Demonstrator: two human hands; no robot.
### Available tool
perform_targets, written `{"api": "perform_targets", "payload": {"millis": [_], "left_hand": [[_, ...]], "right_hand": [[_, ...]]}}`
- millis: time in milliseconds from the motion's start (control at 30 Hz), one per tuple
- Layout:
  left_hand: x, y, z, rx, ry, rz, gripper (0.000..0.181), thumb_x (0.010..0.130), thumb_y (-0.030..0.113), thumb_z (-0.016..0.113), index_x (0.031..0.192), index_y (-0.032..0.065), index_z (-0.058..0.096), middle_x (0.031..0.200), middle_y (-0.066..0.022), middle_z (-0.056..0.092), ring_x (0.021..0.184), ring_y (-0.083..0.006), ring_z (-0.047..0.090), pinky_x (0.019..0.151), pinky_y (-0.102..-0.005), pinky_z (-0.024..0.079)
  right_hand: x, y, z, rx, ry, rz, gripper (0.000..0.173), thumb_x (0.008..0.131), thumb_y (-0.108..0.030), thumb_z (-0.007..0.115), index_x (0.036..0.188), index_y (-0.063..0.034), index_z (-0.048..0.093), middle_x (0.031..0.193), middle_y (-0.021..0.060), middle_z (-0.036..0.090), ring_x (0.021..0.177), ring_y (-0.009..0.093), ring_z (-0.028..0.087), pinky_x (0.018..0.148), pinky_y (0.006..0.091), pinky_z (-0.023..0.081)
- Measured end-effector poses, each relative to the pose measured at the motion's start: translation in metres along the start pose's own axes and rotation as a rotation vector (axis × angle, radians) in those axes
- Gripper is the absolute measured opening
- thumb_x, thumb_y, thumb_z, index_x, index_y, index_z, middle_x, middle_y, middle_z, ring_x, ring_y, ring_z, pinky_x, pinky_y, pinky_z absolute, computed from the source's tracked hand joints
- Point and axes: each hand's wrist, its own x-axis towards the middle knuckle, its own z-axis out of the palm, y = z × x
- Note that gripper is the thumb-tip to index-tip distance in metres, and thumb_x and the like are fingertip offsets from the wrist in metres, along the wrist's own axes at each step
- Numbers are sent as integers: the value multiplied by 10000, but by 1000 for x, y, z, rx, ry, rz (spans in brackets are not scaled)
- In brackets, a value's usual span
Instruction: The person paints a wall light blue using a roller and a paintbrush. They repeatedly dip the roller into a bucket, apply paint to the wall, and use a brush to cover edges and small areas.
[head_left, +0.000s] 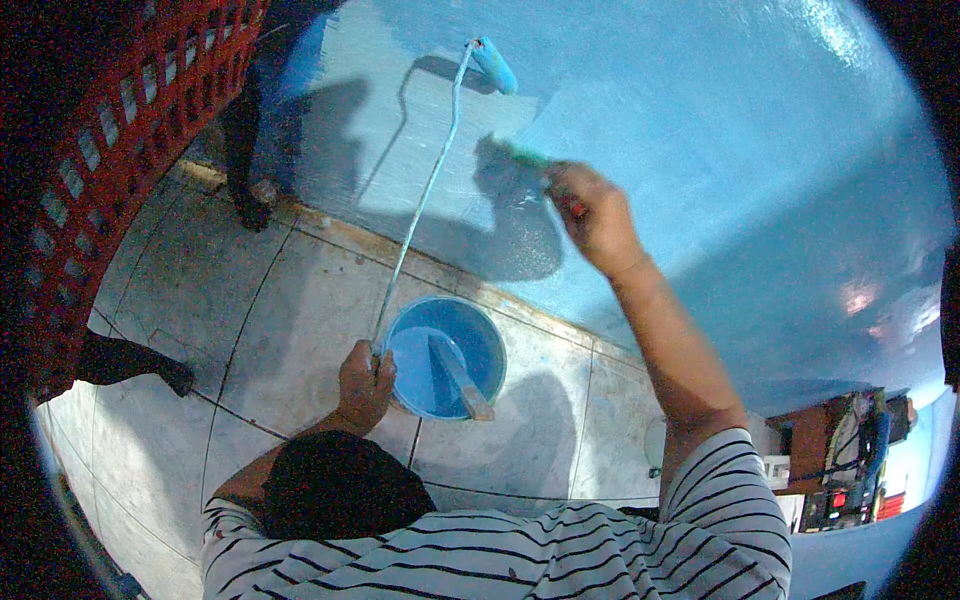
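My left hand (366, 382) grips the lower end of a long, paint-coated roller rod (427, 187). At its top the blue paint roller (495, 66) is near the wall; I cannot tell whether it touches. My right hand (598, 214) is closed around a paintbrush (529, 156), blurred, its tip toward the wall (675, 127). A spot of red shows between the fingers. On the floor, right beside my left hand, stands a bucket (491, 330) holding light blue paint (411, 360). A flat wooden stick (461, 379) leans inside against the rim.
Blue covers much of the wall, with a paler grey patch (382, 142) near the roller. A red plastic lattice (112, 157) rises at left, dark leg-like shapes (142, 364) below it. Pale tiles (300, 315) form the floor. At right stands brown furniture (814, 442) with assorted items.
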Motion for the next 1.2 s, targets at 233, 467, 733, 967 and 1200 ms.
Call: {"api": "perform_targets", "payload": {"millis": [233,467,733,967,1200], "left_hand": [[0,2,-4,-29,-30,-31,240,854,220,554,798,14,443,607,-140,496,532,-308,497,512,-430,378],[-6,-15,13,-127,27,-102,258,839,237,570,819,5,458,643,-163,536,584,-337,551,542,-440,415],[2,5,-1,-25,-65,-122,239,831,218,571,809,11,453,643,-160,533,583,-340,553,546,-443,420],[0,15,-2,52,18,-52,227,848,205,565,810,12,453,629,-142,525,555,-312,536,527,-432,404],[-2,5,2,2,23,-39,217,854,196,563,804,17,450,622,-129,517,535,-302,514,518,-427,388]], "right_hand": [[37,-28,-31,-412,397,-187,285,756,7,615,1016,-108,627,1100,159,593,967,331,602,774,386,514],[-46,-4,95,-417,-281,-241,303,754,-91,539,1050,-34,572,1202,228,497,1091,385,530,811,422,501],[-35,2,86,32,-253,72,283,739,-13,583,1018,-51,601,1071,176,593,973,341,588,831,402,482],[35,-9,-42,-80,261,-123,273,756,16,610,1008,-90,624,1021,150,625,872,333,622,747,369,508],[3,-11,-10,-521,186,-113,354,745,-72,588,1094,-133,592,1206,224,509,1070,382,530,804,436,492]]}}
